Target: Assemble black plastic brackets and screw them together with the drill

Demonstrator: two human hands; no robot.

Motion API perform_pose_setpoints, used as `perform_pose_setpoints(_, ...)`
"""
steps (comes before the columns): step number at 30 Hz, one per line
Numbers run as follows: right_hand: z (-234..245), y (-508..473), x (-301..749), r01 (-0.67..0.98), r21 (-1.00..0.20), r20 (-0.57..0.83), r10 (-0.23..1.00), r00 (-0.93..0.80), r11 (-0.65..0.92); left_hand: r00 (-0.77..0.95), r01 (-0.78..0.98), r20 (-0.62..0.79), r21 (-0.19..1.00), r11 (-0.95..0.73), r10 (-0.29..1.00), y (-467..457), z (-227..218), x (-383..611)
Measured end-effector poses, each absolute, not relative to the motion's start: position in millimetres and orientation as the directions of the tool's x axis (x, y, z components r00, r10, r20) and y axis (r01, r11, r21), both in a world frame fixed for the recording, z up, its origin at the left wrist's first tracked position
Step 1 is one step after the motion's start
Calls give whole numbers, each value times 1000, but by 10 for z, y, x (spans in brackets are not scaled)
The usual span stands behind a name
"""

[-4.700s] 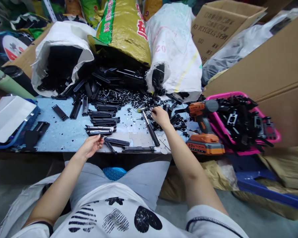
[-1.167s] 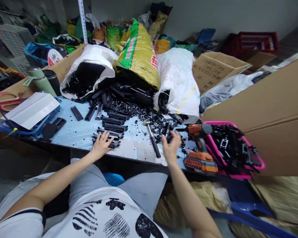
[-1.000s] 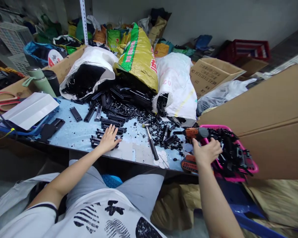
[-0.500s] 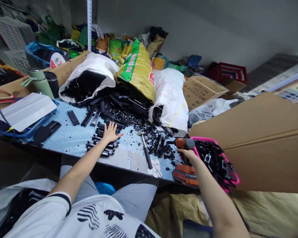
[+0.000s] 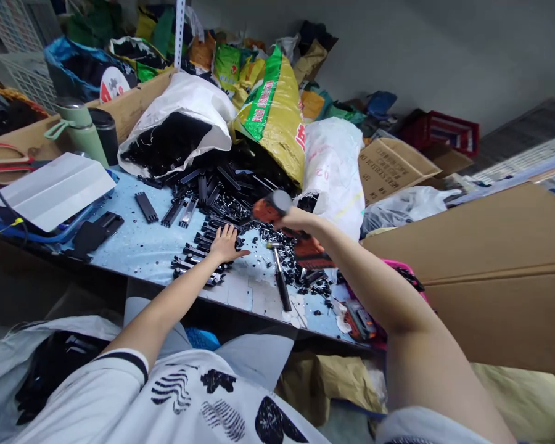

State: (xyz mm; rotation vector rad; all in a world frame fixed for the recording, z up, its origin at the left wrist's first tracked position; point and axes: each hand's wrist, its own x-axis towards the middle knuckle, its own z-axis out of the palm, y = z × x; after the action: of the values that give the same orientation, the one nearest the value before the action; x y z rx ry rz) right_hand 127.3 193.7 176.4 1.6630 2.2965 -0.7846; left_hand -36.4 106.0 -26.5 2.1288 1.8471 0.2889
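Note:
My left hand (image 5: 225, 245) lies with fingers spread over a row of black plastic parts (image 5: 198, 259) at the front middle of the blue worktop (image 5: 134, 243). My right hand (image 5: 300, 221) grips an orange and black cordless drill (image 5: 272, 208) by its handle and holds it above the worktop. The drill's front end points left, toward the row, and is blurred. Below the drill are loose screws and small black pieces (image 5: 314, 280). A hammer (image 5: 281, 280) with a black handle lies between my hands.
Open sacks, one white (image 5: 189, 102), one yellow (image 5: 277, 132) and another white (image 5: 335, 166), spill black parts at the back. A pink basket (image 5: 398, 265) stands at the right, partly behind my arm. At left are a green flask (image 5: 87, 137), scissors (image 5: 4, 161) and a blue tray (image 5: 65, 234).
My right hand has lifted the drill from the right end of the worktop and carried it left, over the loose screws. My left hand stays on the row of parts. The view has shifted slightly.

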Motion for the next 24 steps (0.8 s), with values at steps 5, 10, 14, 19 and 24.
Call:
perform_pose_setpoints(5,1807,2117,92,913,-158,-604,694,-392,377,145,915,-39,386,-119,989,1060,-273,-374)
perform_pose_setpoints(10,1802,2247,-308,866,-36,-680,623,-387,499,148,908,-61,404,-111,987,1064,-325,-363)
perform_pose_setpoints(14,1758,2256,-351,843,-10,-688,609,-396,537,159,906,-72,408,-116,985,1077,-333,-364)
perform_pose_setpoints(19,1871,2043,-240,809,-13,-648,611,-454,588,139,899,-29,423,-114,990,1054,-295,-375)
perform_pose_setpoints(24,1862,1858,-252,779,-38,-659,571,-491,626,120,895,20,430,-117,993,1082,-310,-375)
